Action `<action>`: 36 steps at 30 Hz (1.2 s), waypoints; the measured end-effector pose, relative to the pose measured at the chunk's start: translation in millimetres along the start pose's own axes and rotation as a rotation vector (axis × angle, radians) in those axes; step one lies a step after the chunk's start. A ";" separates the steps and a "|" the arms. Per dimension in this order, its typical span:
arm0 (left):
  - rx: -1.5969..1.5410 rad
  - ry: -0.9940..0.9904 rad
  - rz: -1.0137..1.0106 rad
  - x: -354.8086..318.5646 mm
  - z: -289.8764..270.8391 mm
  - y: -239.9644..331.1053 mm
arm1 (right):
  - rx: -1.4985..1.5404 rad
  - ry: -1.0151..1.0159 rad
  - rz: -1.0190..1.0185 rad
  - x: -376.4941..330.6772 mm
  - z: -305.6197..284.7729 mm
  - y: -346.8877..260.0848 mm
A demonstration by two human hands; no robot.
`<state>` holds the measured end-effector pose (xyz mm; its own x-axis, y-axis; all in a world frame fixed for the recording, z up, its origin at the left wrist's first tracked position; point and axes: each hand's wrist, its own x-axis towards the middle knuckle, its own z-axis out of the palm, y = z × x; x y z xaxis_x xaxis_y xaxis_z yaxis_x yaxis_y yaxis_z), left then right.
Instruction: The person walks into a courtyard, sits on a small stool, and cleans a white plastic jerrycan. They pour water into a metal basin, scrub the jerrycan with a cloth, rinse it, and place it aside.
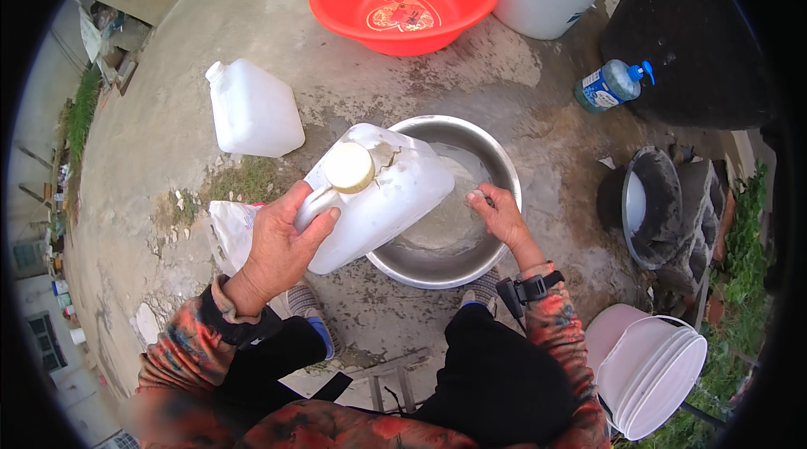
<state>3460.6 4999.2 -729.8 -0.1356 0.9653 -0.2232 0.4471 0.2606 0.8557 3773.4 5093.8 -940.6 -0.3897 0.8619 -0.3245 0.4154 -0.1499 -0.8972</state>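
Cracked, damp concrete yard floor [193, 113] in daylight, greenery [744, 239] along its edge.

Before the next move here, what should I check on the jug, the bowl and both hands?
1. Left hand grips the jug by its handle: ok.
2. Jug cap on: ok, it sits on the neck; whether it is tight, cannot tell.
3. Jug over the steel bowl: partly, its base end overhangs the rim, the cap end is outside.
4. Right hand free: cannot tell, fingertips are inside the bowl near the jug and may pinch something small.
5. Water in the bowl: ok, some shows.
6. Second jug out of the way: ok, on the ground apart.
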 end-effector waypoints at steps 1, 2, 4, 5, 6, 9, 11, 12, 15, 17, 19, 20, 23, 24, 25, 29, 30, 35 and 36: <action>0.098 -0.016 0.024 -6.4 -7.1 3.7 | 0.014 0.006 -0.005 1.1 -1.1 -6.4; 0.188 -0.030 0.064 -13.6 -15.1 6.8 | 0.027 0.012 -0.009 1.9 -2.9 -12.2; 0.306 -0.015 0.143 -30.9 -20.8 8.9 | 0.080 0.050 -0.048 2.8 -4.8 -24.6; 0.350 -0.029 0.198 -38.6 -22.4 8.0 | 0.076 0.048 -0.064 2.4 -6.6 -31.6; 0.405 -0.037 0.255 -45.2 -26.4 6.7 | 0.074 0.044 -0.081 2.7 -8.0 -40.0; 0.505 -0.026 0.392 -56.2 -27.7 -2.4 | 0.082 -0.005 -0.093 0.1 -9.5 -73.8; 0.600 -0.031 0.465 -61.9 -25.8 -7.5 | 0.153 -0.073 -0.136 -2.2 -4.6 -102.1; 0.632 -0.033 0.493 -62.4 -24.7 -9.7 | 0.217 -0.113 -0.178 -6.1 0.1 -116.2; 0.662 -0.017 0.545 -64.8 -22.7 -11.6 | 0.301 -0.217 -0.352 -20.7 13.3 -152.0; 0.663 -0.009 0.556 -65.1 -22.0 -11.9 | 0.193 -0.277 -0.541 -28.2 31.4 -164.5; 0.643 0.009 0.550 -64.7 -21.8 -12.2 | 0.057 -0.305 -0.648 -32.5 47.7 -162.9; 0.649 -0.003 0.561 -65.1 -23.0 -12.5 | 0.053 -0.305 -0.637 -32.5 56.4 -156.5; 0.674 -0.060 0.620 -67.9 -28.4 -12.6 | -0.088 -0.320 -0.583 -20.2 70.6 -120.4; 0.686 -0.097 0.661 -70.0 -29.2 -12.5 | -0.161 -0.321 -0.601 -16.0 70.6 -104.9; 0.700 -0.137 0.696 -71.1 -30.1 -12.4 | -0.277 -0.351 -0.547 -12.7 66.5 -88.8; 0.746 -0.190 0.740 -77.1 -33.9 -13.8 | -0.768 0.259 -0.352 -10.5 30.3 -29.5; 0.751 -0.182 0.751 -77.4 -34.1 -14.8 | -0.857 0.341 -0.273 -7.8 17.0 -17.6; 0.824 -0.156 0.753 -72.8 -41.3 -19.1 | -0.987 0.332 0.158 0.1 -21.6 31.1; 0.814 -0.143 0.740 -72.3 -43.4 -19.3 | -0.910 0.292 0.283 4.9 -24.7 38.8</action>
<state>3423.4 4923.7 -710.0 0.4846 0.8665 0.1197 0.8302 -0.4987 0.2492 3807.9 5104.2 -969.6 -0.0124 0.9556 -0.2945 0.9812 -0.0451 -0.1877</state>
